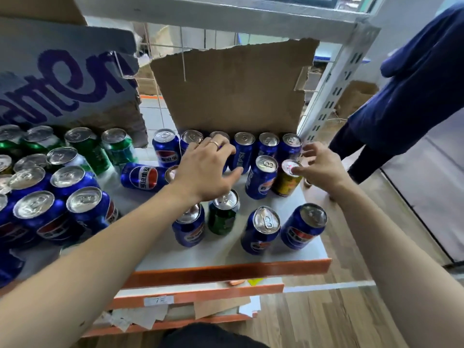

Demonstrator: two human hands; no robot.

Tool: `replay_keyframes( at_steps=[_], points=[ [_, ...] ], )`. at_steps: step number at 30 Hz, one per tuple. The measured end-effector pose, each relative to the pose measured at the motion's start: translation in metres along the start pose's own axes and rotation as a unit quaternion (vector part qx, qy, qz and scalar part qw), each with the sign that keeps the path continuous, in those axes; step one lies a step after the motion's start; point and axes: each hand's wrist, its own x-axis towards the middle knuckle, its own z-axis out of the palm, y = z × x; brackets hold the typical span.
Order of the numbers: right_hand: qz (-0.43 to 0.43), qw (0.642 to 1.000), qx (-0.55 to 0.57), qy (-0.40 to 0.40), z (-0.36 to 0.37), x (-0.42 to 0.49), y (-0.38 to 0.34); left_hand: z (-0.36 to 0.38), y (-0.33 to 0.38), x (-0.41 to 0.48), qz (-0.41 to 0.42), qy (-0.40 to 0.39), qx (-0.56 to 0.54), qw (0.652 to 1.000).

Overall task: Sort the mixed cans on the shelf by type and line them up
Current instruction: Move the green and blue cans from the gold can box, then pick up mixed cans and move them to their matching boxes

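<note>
Cans (261, 229), blue and green, crowd the shelf (226, 252) below the cardboard sheet (233, 89). Left hand (208, 167) spreads its fingers over the blue row (243, 151) right under that sheet; right hand (319, 164), fingers loosely apart, thumb touching the yellow can (286, 183).

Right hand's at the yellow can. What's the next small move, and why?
Probably grip the yellow can with the right hand and lift it out: it stands alone among blue cans, and that hand's thumb touches its lid.
</note>
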Motion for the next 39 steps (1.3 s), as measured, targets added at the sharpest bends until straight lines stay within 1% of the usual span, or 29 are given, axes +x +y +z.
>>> replay_keyframes(
  at_steps=[3,7,14,21,25,30,32,34,36,37,39],
  points=[
    [0.021,0.999,-0.036,-0.03,0.011,0.007,0.01,0.003,0.003,0.0,-0.006,-0.004,0.008,1.0],
    [0.026,0.996,-0.036,-0.072,0.027,0.013,0.016,0.005,0.004,-0.001,-0.017,-0.008,0.016,1.0],
    [0.024,0.996,-0.002,-0.085,0.044,0.023,0.032,0.004,0.003,-0.01,-0.039,-0.018,0.021,0.999],
    [0.011,0.994,0.06,-0.091,0.042,0.022,0.039,0.001,0.001,-0.02,-0.058,-0.008,0.013,0.998],
    [-0.004,0.994,0.091,-0.057,0.031,0.008,0.035,-0.002,-0.001,-0.026,-0.055,0.004,0.014,0.998],
    [-0.036,0.982,0.182,0.014,0.003,-0.011,0.023,-0.007,-0.001,-0.032,-0.059,-0.001,0.007,0.998],
    [-0.054,0.974,0.218,0.041,-0.009,-0.018,0.018,-0.011,0.001,-0.035,-0.049,-0.035,0.005,0.998],
    [-0.062,0.963,0.258,0.051,-0.018,-0.026,0.012,-0.015,0.002,-0.037,-0.039,-0.126,0.026,0.991],
    [-0.065,0.951,0.3,0.045,-0.025,-0.035,0.006,-0.014,0.003,-0.038,-0.027,-0.225,0.079,0.971],
    [-0.07,0.945,0.316,0.039,-0.028,-0.039,0.003,-0.012,0.004,-0.038,-0.02,-0.253,0.1,0.962],
    [-0.081,0.938,0.337,0.023,-0.031,-0.047,-0.001,-0.006,0.006,-0.038,-0.014,-0.258,0.099,0.961]
  ],
)
